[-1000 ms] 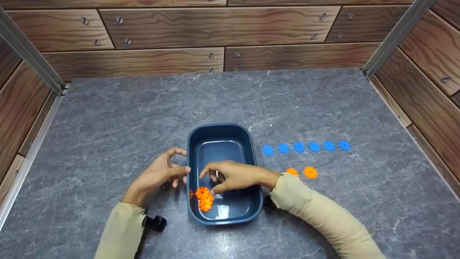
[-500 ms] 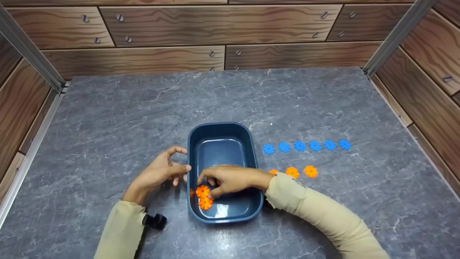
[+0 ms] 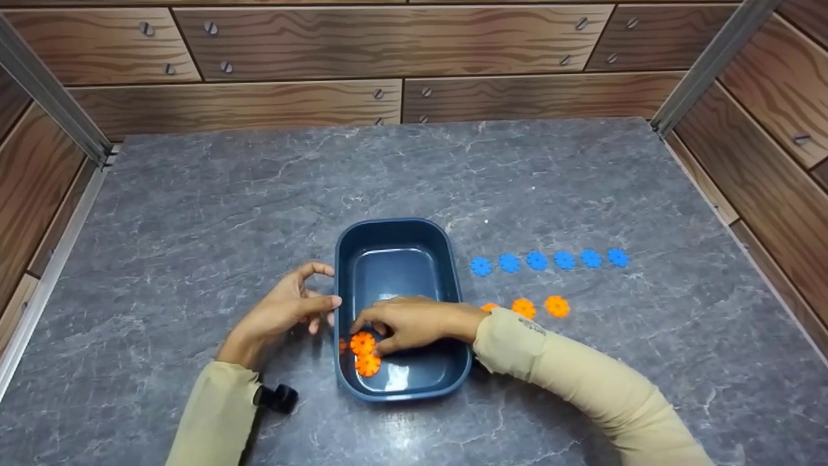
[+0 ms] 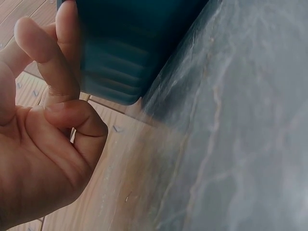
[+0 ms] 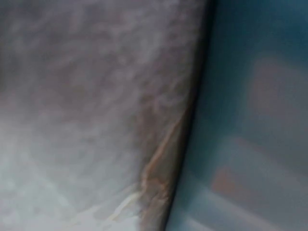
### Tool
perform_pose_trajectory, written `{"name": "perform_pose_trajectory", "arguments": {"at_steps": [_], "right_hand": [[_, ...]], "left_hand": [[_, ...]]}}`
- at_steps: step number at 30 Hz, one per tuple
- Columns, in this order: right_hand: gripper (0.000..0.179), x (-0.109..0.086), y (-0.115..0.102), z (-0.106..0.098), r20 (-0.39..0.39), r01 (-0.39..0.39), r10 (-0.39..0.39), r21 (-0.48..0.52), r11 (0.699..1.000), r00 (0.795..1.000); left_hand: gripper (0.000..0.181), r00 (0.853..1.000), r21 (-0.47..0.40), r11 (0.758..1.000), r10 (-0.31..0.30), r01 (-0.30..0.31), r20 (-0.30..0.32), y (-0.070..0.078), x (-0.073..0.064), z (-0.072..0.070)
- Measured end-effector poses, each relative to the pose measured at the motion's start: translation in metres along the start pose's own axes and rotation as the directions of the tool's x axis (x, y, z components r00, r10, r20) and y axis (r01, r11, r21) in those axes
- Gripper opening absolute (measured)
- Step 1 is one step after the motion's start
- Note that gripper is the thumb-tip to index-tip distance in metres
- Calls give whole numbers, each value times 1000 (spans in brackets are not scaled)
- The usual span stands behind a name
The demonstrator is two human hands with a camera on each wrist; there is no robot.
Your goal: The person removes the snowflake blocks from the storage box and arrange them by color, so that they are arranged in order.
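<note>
A dark blue tub stands on the table with orange flower-shaped discs lying in its near left part. My right hand reaches into the tub, its index finger and thumb at opposite edges of one orange disc, pinching it. Another orange disc lies just below, touching or overlapping it. At the tub's left side my left hand holds the wall, thumb tip on the rim and fingers outside. Fingers meet the outer wall in the left wrist view. The right wrist view is blurred and shows no hand.
Right of the tub, a row of several blue flower-shaped discs lies on the grey marbled table. Nearer, orange discs lie in a row, one partly hidden by the right sleeve. Wood-patterned panels enclose the back and sides.
My right hand has lowered slightly toward the near left of the tub, closing its finger and thumb about the disc. Another orange disc now shows past the sleeve. The left hand stays put.
</note>
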State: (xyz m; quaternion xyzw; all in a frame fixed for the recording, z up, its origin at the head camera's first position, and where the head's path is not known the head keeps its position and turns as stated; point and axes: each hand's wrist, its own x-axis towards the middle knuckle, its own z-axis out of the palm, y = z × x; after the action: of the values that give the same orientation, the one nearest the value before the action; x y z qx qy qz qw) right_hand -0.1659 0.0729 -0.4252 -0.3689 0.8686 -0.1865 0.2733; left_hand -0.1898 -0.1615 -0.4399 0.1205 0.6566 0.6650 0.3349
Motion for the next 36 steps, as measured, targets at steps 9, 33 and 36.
{"name": "perform_pose_trajectory", "arguments": {"at_steps": [9, 33, 36], "right_hand": [[34, 3, 1, 2, -18, 16, -16, -25, 1000, 1000], [31, -12, 1, -12, -117, 49, -52, -32, 998, 992], [33, -19, 0, -18, -167, 64, -70, -41, 997, 983]], "left_hand": [[50, 1000, 12, 1000, 11, -11, -3, -1, 0, -1], [53, 1000, 10, 1000, -9, 10, -23, 0, 0, 1], [53, 1000, 27, 1000, -4, 4, -23, 0, 0, 0]]}}
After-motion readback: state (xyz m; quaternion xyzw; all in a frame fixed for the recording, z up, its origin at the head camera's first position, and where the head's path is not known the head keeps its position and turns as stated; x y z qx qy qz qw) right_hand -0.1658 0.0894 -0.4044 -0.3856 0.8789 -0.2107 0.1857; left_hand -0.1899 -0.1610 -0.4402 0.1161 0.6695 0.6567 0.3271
